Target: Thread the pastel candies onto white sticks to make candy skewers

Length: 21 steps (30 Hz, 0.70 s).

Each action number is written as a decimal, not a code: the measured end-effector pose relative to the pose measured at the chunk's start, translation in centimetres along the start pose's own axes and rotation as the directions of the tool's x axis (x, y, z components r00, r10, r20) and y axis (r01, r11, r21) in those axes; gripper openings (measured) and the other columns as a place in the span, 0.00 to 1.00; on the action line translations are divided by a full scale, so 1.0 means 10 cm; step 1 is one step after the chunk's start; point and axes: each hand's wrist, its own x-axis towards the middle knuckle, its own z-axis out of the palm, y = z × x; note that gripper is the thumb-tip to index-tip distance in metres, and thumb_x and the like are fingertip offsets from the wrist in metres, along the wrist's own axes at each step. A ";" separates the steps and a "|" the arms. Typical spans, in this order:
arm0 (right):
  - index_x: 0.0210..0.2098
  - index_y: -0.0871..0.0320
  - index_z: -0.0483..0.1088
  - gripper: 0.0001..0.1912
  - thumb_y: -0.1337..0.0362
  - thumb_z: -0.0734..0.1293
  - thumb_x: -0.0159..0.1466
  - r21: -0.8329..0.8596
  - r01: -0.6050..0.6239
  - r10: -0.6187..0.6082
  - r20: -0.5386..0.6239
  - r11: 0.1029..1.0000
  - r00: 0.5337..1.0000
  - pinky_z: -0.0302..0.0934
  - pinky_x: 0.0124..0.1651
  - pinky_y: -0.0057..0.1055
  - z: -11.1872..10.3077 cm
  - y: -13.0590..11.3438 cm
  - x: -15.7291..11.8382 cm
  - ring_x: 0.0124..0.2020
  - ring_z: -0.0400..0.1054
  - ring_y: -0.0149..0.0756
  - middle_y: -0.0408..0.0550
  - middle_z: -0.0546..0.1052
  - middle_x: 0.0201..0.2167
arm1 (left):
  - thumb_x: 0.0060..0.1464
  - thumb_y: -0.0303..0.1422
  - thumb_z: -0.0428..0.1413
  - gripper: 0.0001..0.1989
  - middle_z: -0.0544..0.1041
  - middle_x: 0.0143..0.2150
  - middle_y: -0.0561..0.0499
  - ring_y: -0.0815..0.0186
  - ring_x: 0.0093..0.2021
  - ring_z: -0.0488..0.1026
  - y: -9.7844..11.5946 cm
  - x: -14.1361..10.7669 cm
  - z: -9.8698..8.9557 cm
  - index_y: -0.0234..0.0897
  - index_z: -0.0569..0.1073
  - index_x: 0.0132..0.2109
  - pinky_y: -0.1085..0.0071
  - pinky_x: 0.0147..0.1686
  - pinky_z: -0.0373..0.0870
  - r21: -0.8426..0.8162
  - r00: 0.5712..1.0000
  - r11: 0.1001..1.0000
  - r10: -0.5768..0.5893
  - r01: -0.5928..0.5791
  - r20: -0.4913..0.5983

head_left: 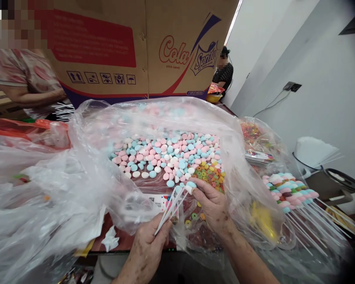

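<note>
Several thin white sticks (167,211) are gripped in my left hand (150,238), fanned up and to the right. My right hand (211,203) pinches a blue and white candy (190,184) between thumb and fingers, close to the upper stick ends. Whether a stick has entered that candy I cannot tell. Behind my hands, many pink, blue and white candies (154,156) lie spread inside a large clear plastic bag (232,157). Small ring-shaped gummies (208,173) in yellow, green and orange are heaped just beyond my right hand, with a few loose rings (194,216) nearer me.
A large cardboard box (106,43) stands behind the candies. Finished-looking candy skewers (290,191) are stacked at right, beside a bag of gummies (251,132) and a dark container (328,183). Crumpled plastic (47,205) covers the left. Two people (20,79) are farther back.
</note>
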 end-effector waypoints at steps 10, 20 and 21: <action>0.48 0.51 0.77 0.15 0.65 0.66 0.63 -0.373 0.349 -0.355 0.056 0.860 0.933 0.69 0.52 0.34 0.05 -0.02 -0.07 0.46 0.75 0.39 0.45 0.80 0.45 | 0.60 0.39 0.48 0.19 0.63 0.19 0.57 0.67 0.22 0.61 0.06 -0.01 0.02 0.40 0.63 0.21 0.73 0.24 0.57 0.031 1.000 1.000 -0.003 0.002 0.016; 0.57 0.60 0.68 0.20 0.71 0.59 0.67 -0.551 0.704 -0.671 0.313 0.448 0.672 0.71 0.48 0.32 0.12 -0.01 -0.11 0.46 0.75 0.39 0.55 0.79 0.46 | 0.60 0.39 0.50 0.18 0.62 0.20 0.58 0.68 0.23 0.60 -0.09 -0.03 0.01 0.39 0.64 0.23 0.74 0.25 0.59 0.030 0.999 0.999 0.022 -0.022 -0.031; 0.58 0.60 0.67 0.20 0.71 0.59 0.67 -0.558 0.710 -0.671 0.329 0.430 0.665 0.72 0.47 0.33 0.13 -0.01 -0.13 0.45 0.75 0.39 0.56 0.79 0.45 | 0.60 0.39 0.50 0.17 0.63 0.21 0.58 0.68 0.23 0.61 -0.09 -0.03 0.01 0.39 0.66 0.24 0.74 0.25 0.59 0.034 0.999 0.999 0.023 -0.021 -0.039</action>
